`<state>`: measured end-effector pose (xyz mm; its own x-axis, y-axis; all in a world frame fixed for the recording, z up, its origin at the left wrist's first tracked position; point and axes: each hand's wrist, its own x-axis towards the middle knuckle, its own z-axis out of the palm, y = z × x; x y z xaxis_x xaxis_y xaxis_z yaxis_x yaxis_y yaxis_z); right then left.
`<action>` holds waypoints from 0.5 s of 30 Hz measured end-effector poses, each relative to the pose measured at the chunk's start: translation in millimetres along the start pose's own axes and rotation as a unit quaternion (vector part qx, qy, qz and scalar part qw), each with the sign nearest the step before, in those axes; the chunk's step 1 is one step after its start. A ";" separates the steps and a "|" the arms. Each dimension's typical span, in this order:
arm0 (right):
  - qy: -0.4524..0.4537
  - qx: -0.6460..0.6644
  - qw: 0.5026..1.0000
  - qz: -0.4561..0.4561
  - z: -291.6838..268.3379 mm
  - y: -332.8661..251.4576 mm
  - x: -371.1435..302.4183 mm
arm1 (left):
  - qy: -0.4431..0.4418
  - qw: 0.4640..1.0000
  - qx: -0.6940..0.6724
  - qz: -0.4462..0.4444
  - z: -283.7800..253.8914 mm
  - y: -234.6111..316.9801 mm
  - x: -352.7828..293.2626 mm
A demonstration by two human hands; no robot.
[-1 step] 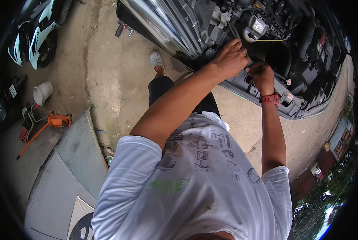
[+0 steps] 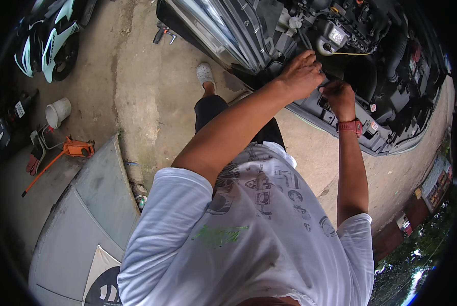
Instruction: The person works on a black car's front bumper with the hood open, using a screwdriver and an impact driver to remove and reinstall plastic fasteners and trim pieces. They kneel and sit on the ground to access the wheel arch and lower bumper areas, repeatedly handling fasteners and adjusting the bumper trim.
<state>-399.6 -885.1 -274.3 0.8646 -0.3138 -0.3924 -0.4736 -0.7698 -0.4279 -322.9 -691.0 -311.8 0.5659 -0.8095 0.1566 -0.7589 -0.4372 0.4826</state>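
Both my hands are over the front edge of a car's open engine bay [image 2: 402, 102]. Bent over the front panel [image 2: 363, 120], my left hand [image 2: 301, 75] has its fingers curled down and closed; whatever lies under them is hidden. Just to its right, my right hand [image 2: 339, 98] is closed with thumb and fingertips together, and a red watch [image 2: 350, 127] is on that wrist. Anything pinched there is too small to make out. Beyond the hands sit a metal engine part [image 2: 333, 38] and a thin yellow rod [image 2: 352, 53].
A headlight [image 2: 213, 30] borders the bay on the left. On the concrete floor lies a power tool [image 2: 160, 33]. Farther left are a motorcycle [image 2: 52, 51], a white bucket [image 2: 58, 112] and an orange floor jack [image 2: 79, 148]. A grey panel [image 2: 80, 219] lies at the lower left.
The whole view has shifted slightly, so the scene sits a little farther right and lower. Both hands keep the same pose at the front panel.
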 end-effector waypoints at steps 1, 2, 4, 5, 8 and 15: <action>0.027 -0.109 0.992 -0.063 -1.5 2.0 2.7 | -0.009 1.000 -0.007 0.006 -1.0 -0.4 0.8; 0.021 -0.105 0.994 -0.025 0.2 4.3 2.8 | -0.013 1.000 -0.001 0.005 -1.8 1.3 -0.1; 0.037 -0.103 0.994 0.015 3.8 10.3 1.8 | -0.036 0.999 0.020 -0.002 -4.7 2.7 1.1; 0.049 -0.080 0.996 -0.005 6.9 12.6 -0.4 | -0.042 0.999 0.022 -0.005 -7.4 4.0 1.7; 0.097 -0.037 0.994 -0.028 22.2 17.7 -3.8 | -0.021 0.999 0.029 -0.010 -15.9 9.5 1.1; 0.228 0.167 0.957 -0.065 49.1 0.2 -45.4 | 0.229 0.962 -0.139 -0.046 -35.9 46.0 -122.4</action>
<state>-447.2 -843.7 -296.5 0.8670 -0.4962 0.0452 -0.3188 -0.6222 -0.7150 -415.5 -598.0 -277.8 0.7573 -0.4868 0.4354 -0.6196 -0.3246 0.7147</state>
